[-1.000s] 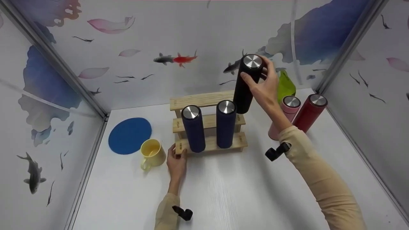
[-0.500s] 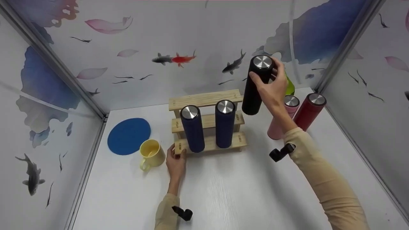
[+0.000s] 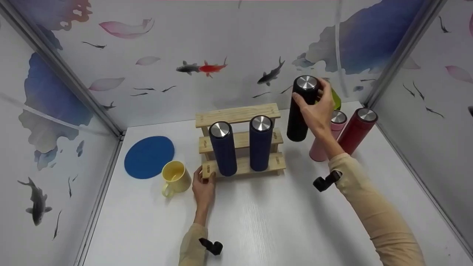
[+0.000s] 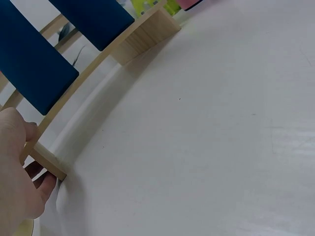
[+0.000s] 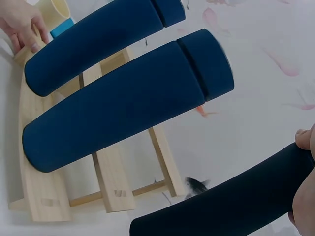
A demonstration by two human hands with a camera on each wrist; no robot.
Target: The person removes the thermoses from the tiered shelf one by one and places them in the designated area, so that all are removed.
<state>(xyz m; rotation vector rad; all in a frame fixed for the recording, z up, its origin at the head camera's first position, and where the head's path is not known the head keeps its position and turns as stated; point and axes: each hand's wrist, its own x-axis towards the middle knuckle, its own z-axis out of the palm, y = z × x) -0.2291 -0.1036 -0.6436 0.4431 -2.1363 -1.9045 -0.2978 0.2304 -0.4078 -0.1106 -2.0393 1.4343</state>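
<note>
My right hand (image 3: pixel 318 112) grips a black thermos flask (image 3: pixel 298 122) near its silver-topped lid, just right of the wooden three-step rack (image 3: pixel 236 114). In the right wrist view the black flask slants up from the bottom edge, thumb on its upper end. My left hand (image 3: pixel 204 190) holds the left end of the rack's lowest step, thumb on top and fingers underneath, as the left wrist view shows. Two dark blue thermos flasks, a left one (image 3: pixel 224 155) and a right one (image 3: pixel 260 147), stand upright on that lowest step.
A yellow mug (image 3: pixel 177 179) and a blue round mat (image 3: pixel 147 157) lie left of the rack. To the right stand a pink flask (image 3: pixel 317 151) and a red flask (image 3: pixel 356 131), with a green object (image 3: pixel 336 99) behind. Printed walls enclose the white table (image 3: pixel 251 221).
The black flask in my right hand has moved right, away from the rack, then lower toward the table. My left hand has stayed on the rack.
</note>
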